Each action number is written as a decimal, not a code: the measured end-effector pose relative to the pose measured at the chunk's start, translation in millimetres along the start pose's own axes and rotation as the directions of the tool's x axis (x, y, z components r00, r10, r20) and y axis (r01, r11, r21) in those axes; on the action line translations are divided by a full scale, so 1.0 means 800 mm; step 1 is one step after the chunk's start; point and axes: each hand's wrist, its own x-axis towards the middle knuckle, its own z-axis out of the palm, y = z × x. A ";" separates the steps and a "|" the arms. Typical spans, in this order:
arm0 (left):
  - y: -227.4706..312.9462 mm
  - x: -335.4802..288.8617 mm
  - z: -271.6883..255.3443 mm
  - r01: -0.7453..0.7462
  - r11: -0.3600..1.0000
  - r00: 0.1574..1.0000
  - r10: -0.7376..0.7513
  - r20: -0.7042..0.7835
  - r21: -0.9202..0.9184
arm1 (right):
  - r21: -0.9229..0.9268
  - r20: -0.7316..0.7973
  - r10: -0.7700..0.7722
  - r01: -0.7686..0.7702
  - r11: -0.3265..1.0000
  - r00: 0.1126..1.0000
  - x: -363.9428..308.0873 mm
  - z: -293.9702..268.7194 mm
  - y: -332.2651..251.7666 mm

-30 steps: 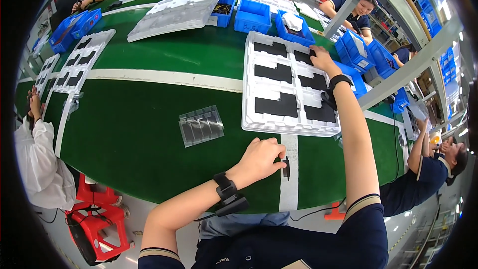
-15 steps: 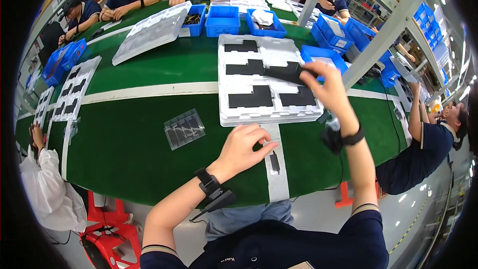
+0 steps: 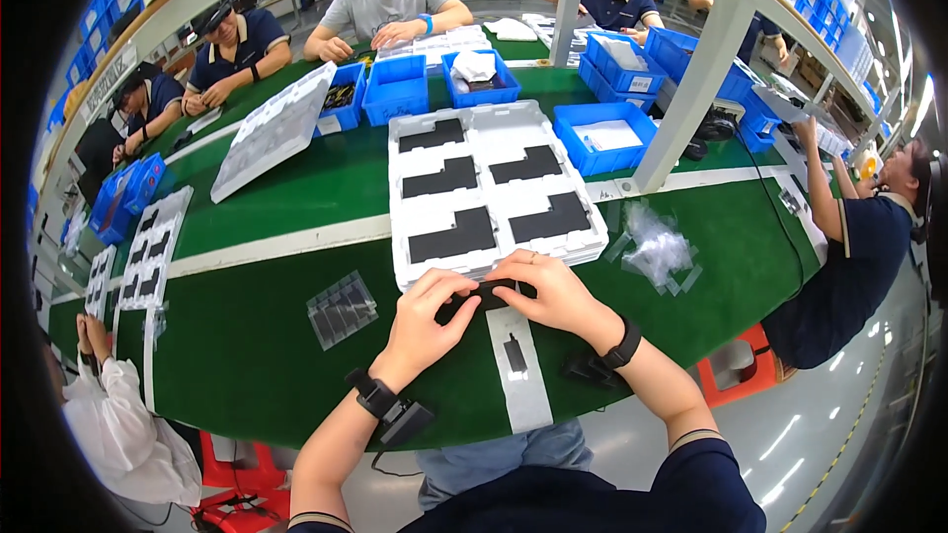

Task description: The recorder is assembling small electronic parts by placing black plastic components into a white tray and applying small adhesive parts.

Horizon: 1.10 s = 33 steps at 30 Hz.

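Observation:
Between my left hand [image 3: 425, 324] and my right hand [image 3: 565, 304] is a thin black part [image 3: 493, 293], gripped at both ends by fingers and thumbs. Its full outline is hidden by the fingers. The hands are at the front edge of a stack of white plastic trays [image 3: 399, 207]. Several flat, L-shaped black parts [image 3: 451, 234] lie in the top tray's compartments. Just below the hands, a small black piece [image 3: 515, 353] sits on a white strip [image 3: 523, 397] across the green table.
A clear sheet with dark strips [image 3: 343, 310] lies left of my hands, and clear plastic pieces [image 3: 657, 249] are heaped to the right. Behind the trays stand blue bins [image 3: 397, 91] and a tilted white tray [image 3: 272, 128]. A metal post [image 3: 696, 69] rises at right. Co-workers sit around.
My right hand has brought a black part from over the tray to the tray's front edge. My left hand has now taken its other end. The clear pieces at right have come into view.

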 end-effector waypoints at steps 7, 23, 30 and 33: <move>0.002 0.003 0.000 -0.034 0.999 0.999 0.034 -0.011 0.020 | -0.032 -0.068 0.057 -0.059 0.998 0.996 -0.008 0.001 0.002; -0.005 0.003 0.001 -0.072 0.996 0.986 0.079 -0.146 0.054 | 0.045 -0.022 0.065 -0.064 0.997 0.998 -0.010 0.005 -0.002; -0.009 0.000 -0.001 -0.059 0.998 0.987 0.064 -0.147 0.036 | 0.043 -0.002 0.054 -0.054 0.998 0.999 -0.011 0.007 0.003; -0.009 -0.002 0.000 -0.044 0.999 0.986 0.045 -0.160 0.015 | 0.040 -0.009 0.052 -0.051 0.998 0.999 -0.013 0.009 0.002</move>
